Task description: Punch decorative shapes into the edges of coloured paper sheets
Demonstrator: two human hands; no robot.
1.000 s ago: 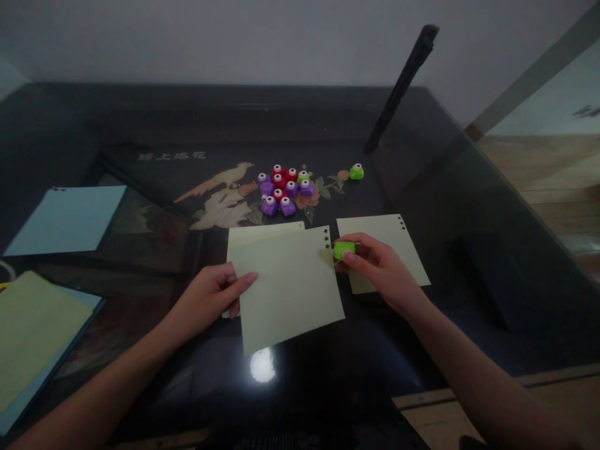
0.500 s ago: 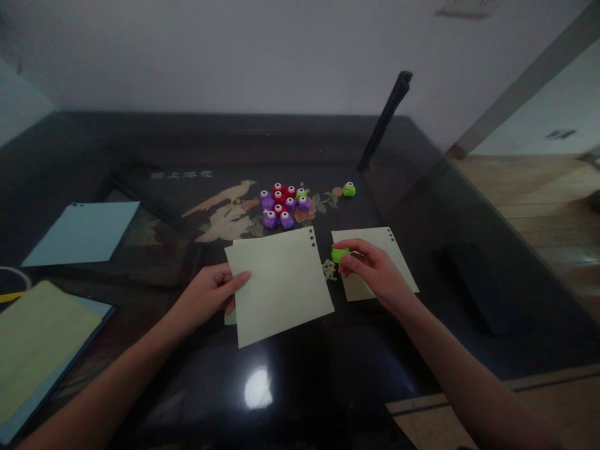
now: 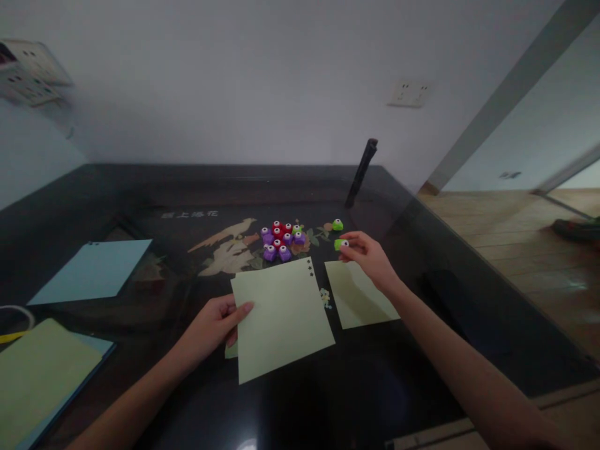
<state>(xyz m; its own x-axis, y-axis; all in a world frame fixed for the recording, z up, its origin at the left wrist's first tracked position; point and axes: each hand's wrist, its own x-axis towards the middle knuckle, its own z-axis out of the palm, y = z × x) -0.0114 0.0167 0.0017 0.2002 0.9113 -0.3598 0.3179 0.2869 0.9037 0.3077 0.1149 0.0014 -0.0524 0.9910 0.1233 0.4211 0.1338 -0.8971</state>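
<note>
Fingertips (image 3: 347, 245) of right hand (image 3: 370, 257) pinched on green punch (image 3: 340, 244), far past right paper (image 3: 359, 301), punch partly hidden, left hand (image 3: 213, 325) gripping near paper (image 3: 281, 315) by its left edge, thumb on top.

Your way fwd is blocked by the punch cluster (image 3: 282, 240) & 1 green punch (image 3: 337, 224); dark post (image 3: 360, 173) behind. Bare worktop (image 3: 435, 275) on the right gives you room.
</note>
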